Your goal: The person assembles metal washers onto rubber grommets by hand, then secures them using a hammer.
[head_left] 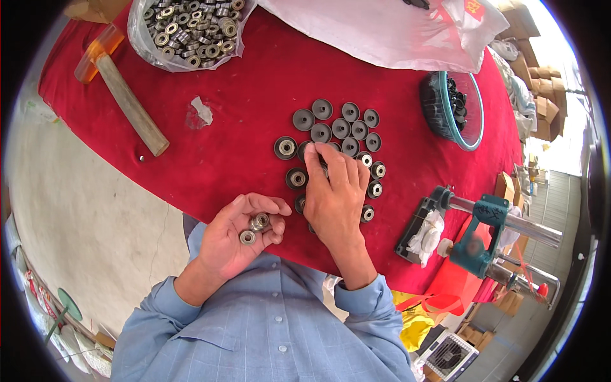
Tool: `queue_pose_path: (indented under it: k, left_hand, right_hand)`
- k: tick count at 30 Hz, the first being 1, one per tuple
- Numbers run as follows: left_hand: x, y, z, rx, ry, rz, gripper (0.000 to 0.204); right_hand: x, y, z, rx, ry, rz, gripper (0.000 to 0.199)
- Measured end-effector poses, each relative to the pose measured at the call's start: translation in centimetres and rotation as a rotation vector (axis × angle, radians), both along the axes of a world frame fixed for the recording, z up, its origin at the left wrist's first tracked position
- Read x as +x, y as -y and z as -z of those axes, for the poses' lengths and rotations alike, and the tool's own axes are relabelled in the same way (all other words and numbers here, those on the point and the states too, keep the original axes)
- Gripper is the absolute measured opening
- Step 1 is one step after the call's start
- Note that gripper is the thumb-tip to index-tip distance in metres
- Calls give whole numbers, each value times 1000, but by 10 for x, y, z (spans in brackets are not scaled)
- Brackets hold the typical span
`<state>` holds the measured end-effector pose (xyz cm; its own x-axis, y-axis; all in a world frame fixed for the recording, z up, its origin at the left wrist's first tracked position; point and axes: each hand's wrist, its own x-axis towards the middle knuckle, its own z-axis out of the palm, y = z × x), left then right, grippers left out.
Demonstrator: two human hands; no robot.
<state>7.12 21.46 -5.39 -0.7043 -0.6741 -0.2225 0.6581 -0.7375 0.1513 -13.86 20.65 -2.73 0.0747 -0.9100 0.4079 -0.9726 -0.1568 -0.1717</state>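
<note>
My left hand (219,245) is cupped palm up at the table's front edge, its fingers curled round a few small metal ball bearings (247,237). My right hand (340,202) reaches over a cluster of round dark grey wheel-like caps, thumb and fingertips pinched together at one of them. Whatever lies between those fingertips is hidden. Far of the hand, several caps (321,133) show only a bare centre post. Others, such as the cap at the left (286,148) and those nearer to me, have a bearing seated in the middle. The right hand covers part of the cluster.
Loose bearings fill a clear plastic bag (194,32) at the far left. Beside it lies a mallet (130,102) with an orange head. A teal-rimmed basket (459,118) of black parts stands at the far right. Nearer on the right is a green hand press (477,232).
</note>
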Motion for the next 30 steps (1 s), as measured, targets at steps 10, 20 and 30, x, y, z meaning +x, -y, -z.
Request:
queue_pose_path:
  k: [10, 20, 30]
  left_hand:
    - [-2, 1, -1, -21, -12, 3, 52]
    - [-1, -1, 1, -33, 20, -2, 51]
    - [1, 2, -1, 10, 0, 6, 51]
  right_hand:
    - [6, -7, -3, 40, 11, 86, 46]
    - [17, 6, -10, -7, 95, -60, 42]
    - [24, 3, -1, -5, 32, -34, 39]
